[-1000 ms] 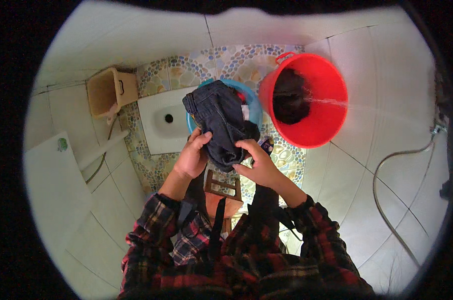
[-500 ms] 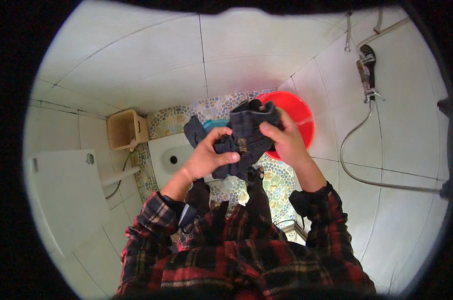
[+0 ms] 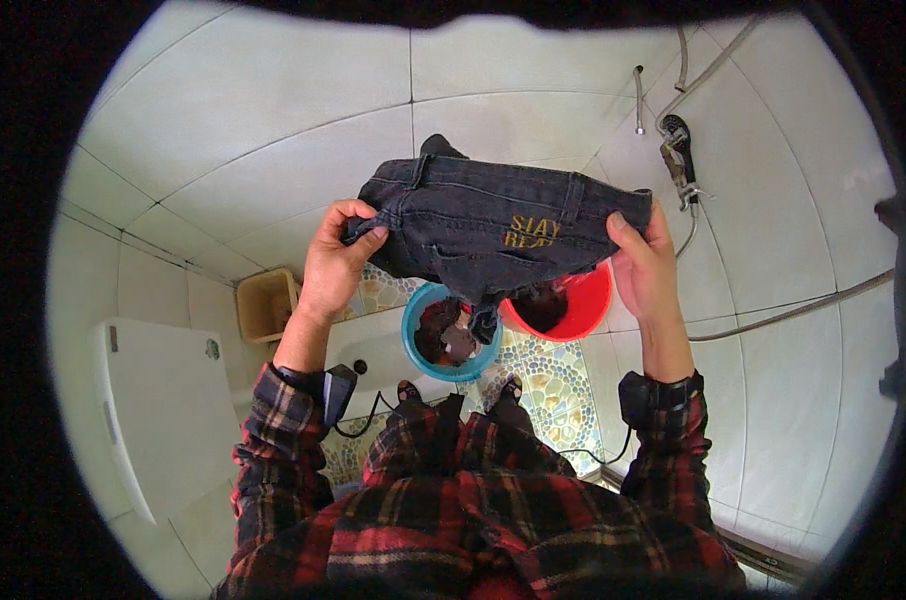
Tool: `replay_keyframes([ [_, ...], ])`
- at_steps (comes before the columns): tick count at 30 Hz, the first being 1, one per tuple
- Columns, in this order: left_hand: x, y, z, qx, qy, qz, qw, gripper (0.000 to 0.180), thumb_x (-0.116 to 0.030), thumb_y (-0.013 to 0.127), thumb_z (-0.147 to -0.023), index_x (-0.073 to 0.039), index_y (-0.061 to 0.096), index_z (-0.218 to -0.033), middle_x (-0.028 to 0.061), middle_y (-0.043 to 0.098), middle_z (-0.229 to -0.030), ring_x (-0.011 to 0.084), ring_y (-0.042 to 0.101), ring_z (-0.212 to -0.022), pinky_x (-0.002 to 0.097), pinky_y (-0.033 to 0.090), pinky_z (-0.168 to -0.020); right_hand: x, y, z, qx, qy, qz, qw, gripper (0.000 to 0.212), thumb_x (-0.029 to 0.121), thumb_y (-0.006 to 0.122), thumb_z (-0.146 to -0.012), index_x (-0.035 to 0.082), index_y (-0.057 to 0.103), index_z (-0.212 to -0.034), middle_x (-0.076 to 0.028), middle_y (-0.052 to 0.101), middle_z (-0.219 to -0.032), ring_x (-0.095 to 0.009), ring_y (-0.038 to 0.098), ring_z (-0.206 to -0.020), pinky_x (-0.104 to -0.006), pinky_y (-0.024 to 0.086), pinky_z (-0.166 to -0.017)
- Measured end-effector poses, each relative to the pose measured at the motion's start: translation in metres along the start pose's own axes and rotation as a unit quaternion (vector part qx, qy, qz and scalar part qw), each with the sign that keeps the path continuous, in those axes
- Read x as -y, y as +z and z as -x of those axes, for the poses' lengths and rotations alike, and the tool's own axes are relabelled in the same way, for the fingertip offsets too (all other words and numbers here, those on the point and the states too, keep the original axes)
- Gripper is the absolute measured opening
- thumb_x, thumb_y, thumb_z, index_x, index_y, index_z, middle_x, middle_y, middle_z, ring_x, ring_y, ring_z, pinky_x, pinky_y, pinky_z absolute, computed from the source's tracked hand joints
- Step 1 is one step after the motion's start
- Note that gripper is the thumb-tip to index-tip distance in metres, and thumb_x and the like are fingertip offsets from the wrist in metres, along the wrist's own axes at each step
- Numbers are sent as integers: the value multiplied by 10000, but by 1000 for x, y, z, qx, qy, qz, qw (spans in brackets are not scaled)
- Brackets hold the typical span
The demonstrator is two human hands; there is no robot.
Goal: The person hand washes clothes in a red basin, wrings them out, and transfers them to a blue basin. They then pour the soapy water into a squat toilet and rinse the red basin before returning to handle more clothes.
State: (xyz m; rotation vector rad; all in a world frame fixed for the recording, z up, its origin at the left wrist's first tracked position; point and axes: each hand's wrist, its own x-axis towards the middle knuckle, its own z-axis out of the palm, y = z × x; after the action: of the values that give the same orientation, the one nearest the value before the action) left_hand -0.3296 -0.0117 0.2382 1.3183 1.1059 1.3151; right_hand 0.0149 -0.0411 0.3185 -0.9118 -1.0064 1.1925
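Observation:
Dark denim jeans (image 3: 473, 215) are stretched wide by the waistband, with belt loops and yellow lettering showing on the cloth. My left hand (image 3: 338, 255) pinches the waistband at its left end, thumb on the near side. At the right end my right hand (image 3: 648, 260) grips it the same way. Below the hanging cloth stands a blue basin (image 3: 410, 345) with dark, grey and reddish clothes (image 3: 457, 345) in it. To its right is a red bucket (image 3: 598, 310) holding something dark, partly covered by the jeans.
A squat toilet (image 3: 378, 345) lies left of the basin, its drain hole showing. Farther left are a tan bin (image 3: 263, 310) and a white cistern (image 3: 163, 410). A shower head with hose (image 3: 680, 150) hangs on the right wall. Pebble-patterned tiles (image 3: 553, 390) cover the floor.
The bunched jeans have been lifted and spread out between my hands, which moved apart. The blue basin with clothes, mostly hidden before, now shows below them.

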Motion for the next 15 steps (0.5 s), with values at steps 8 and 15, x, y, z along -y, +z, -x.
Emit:
replay_keyframes([
  [8,-2,38,-20,-40,-50,135,989,289,100,507,-874,-98,444,-1075,40,589,-997,147,602,-848,281,524,-693,15,47,49,297,-101,278,908,335,175,778,-772,83,618,-1051,-69,640,-1007,-212,623,-946,-319,497,-827],
  [15,-27,121,4,102,-140,399,900,226,81,523,-885,-102,465,-1003,52,585,-939,168,618,-825,346,580,-714,0,-16,40,182,-22,310,933,515,207,793,-761,44,582,-1201,-133,594,-1184,-250,586,-1090,-373,479,-924],
])
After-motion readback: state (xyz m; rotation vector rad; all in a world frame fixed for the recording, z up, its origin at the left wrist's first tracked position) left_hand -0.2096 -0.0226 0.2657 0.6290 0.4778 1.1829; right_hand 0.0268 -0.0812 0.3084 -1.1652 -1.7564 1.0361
